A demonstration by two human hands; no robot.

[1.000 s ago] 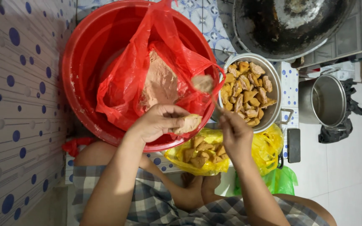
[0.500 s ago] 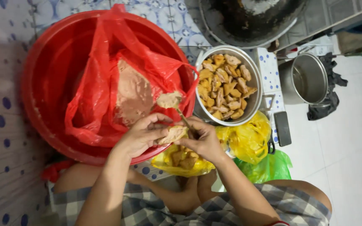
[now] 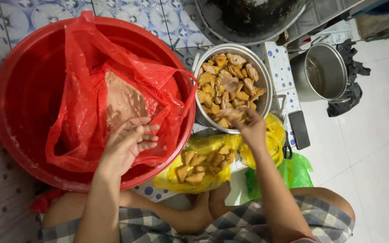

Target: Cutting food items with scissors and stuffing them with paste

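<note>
My left hand (image 3: 129,144) hovers with fingers spread over a red plastic bag (image 3: 79,130) that lies in a big red basin (image 3: 14,148). Inside the bag is a pinkish-brown paste (image 3: 122,99). This hand holds nothing. My right hand (image 3: 251,128) reaches over the near rim of a metal pot (image 3: 267,85) full of fried golden tofu pieces (image 3: 223,81). Its fingertips pinch one blurred tofu piece (image 3: 231,113) just above the pile. Between my arms lies a yellow plastic bag (image 3: 167,180) holding more tofu pieces (image 3: 199,164).
A black wok (image 3: 248,18) sits at the top. A steel pot (image 3: 323,72) stands at the right by a dark cloth (image 3: 352,90). A black phone (image 3: 299,129) and a green bag (image 3: 296,173) lie near my right arm. My legs are folded below.
My hands, joined over a tofu piece half a second ago, have parted. The right hand carried the piece right to the metal pot. The left hand went back over the red bag.
</note>
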